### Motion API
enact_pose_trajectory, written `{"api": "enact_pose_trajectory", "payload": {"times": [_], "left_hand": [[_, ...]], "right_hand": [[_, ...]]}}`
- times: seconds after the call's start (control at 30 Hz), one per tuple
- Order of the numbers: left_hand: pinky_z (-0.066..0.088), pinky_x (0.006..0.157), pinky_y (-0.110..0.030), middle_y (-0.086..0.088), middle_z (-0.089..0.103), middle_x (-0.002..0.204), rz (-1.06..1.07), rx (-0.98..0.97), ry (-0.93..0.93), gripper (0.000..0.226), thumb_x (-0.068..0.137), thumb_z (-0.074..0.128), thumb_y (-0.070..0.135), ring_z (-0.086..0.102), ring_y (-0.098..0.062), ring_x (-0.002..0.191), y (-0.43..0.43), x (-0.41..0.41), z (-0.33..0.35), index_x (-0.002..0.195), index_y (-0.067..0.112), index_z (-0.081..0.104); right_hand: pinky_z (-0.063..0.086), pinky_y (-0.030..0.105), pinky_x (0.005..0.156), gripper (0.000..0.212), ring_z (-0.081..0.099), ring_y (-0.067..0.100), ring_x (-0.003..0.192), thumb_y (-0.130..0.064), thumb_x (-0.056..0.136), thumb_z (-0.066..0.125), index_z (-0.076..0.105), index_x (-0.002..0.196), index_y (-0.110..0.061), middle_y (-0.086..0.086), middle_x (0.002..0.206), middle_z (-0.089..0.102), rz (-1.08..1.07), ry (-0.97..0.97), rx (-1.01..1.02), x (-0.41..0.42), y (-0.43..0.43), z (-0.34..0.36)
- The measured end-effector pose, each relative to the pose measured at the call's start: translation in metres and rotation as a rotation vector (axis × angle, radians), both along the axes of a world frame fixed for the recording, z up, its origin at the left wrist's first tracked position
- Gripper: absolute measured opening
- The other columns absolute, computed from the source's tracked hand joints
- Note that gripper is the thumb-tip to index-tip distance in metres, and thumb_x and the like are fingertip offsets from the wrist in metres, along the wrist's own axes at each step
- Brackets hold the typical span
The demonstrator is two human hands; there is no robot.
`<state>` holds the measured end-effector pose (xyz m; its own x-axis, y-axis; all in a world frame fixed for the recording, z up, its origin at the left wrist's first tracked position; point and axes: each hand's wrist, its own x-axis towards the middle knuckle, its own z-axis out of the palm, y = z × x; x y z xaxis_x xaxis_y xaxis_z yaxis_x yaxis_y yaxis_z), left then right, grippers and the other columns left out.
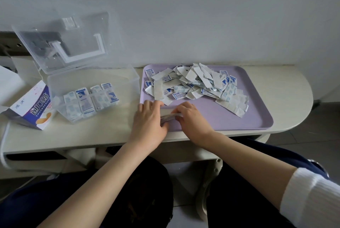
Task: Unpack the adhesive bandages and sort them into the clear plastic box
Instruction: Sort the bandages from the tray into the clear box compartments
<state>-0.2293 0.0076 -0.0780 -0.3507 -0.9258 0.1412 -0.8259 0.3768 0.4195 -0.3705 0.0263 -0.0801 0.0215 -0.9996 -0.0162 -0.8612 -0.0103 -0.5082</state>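
purple tray [239, 117] holds loose bandages [193, 82] | left hand [149, 117] and right hand [193, 119] pinch a small stack [170, 116] (edges blurred) at its near-left rim | square the small stack, then carry level to clear plastic box [128, 84]

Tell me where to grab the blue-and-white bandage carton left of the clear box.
Probably best to take the carton round its closed near end, coming in from above and the front. It lies on its side, printed broad face up; its left end is an open flap, and the clear plastic box crowds its right side.
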Motion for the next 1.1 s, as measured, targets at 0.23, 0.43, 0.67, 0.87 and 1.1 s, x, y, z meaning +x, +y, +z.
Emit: {"api": "enact_pose_trajectory", "payload": {"times": [0.23, 0.43, 0.67, 0.87, 1.1], "left_hand": [[0.035, 0.077, -0.022, -0.011, 0.048, 0.111, -0.023, 0.188, 0.148, 0.025, 0.085, 0.055, 0.001, 0.055, -0.027, 0.097, -0.007, 0.005, -0.001, 0.109, 0.005, 0.057], [0.037, 0.078, -0.026, -0.012, 0.052, 0.108, -0.041, 0.185, 0.151, 0.018, 0.088, 0.051, 0.0, 0.052, -0.028, 0.098, -0.008, 0.003, 0.0, 0.105, 0.003, 0.057], [0.041, 0.087, -0.041, -0.012, 0.046, 0.112, -0.121, 0.227, -0.078, 0.014, 0.095, 0.044, 0.008, 0.046, -0.028, 0.105, -0.007, 0.003, -0.003, 0.108, 0.005, 0.049], [0.042, 0.069, -0.042, -0.013, 0.054, 0.09, -0.171, 0.251, -0.095, 0.011, 0.097, 0.038, 0.008, 0.054, -0.032, 0.081, -0.008, 0.01, 0.006, 0.088, 0.014, 0.034], [0.039, 0.063, -0.038, -0.01, 0.05, 0.073, -0.164, 0.36, -0.008, 0.016, 0.1, 0.038, 0.022, 0.048, -0.03, 0.068, -0.011, 0.03, 0.03, 0.087, 0.013, 0.037]], "right_hand": [[0.033, 0.021, 0.082, 0.023, 0.05, 0.028, 0.106, 0.0, 0.089, 0.05, 0.061, 0.109, -0.004, 0.014, 0.11, 0.058, 0.005, -0.082, -0.021, 0.003, -0.002, 0.0], [0.033, 0.022, 0.083, 0.027, 0.047, 0.027, 0.106, 0.005, 0.089, 0.045, 0.059, 0.11, -0.005, 0.013, 0.11, 0.056, 0.008, -0.09, -0.052, 0.005, -0.003, -0.004], [0.04, 0.034, 0.086, 0.03, 0.045, 0.028, 0.104, -0.001, 0.093, 0.046, 0.061, 0.117, -0.012, 0.01, 0.11, 0.055, 0.084, 0.104, -0.058, 0.002, 0.0, -0.001], [0.046, 0.039, 0.075, 0.023, 0.058, 0.03, 0.088, -0.004, 0.093, 0.046, 0.059, 0.111, -0.012, 0.01, 0.102, 0.06, 0.14, 0.064, -0.041, 0.001, -0.001, 0.017], [0.047, 0.017, 0.051, 0.016, 0.051, -0.001, 0.049, -0.001, 0.09, 0.048, 0.062, 0.089, -0.008, -0.004, 0.07, 0.061, 0.145, -0.228, 0.117, -0.004, -0.01, 0.041]]}}
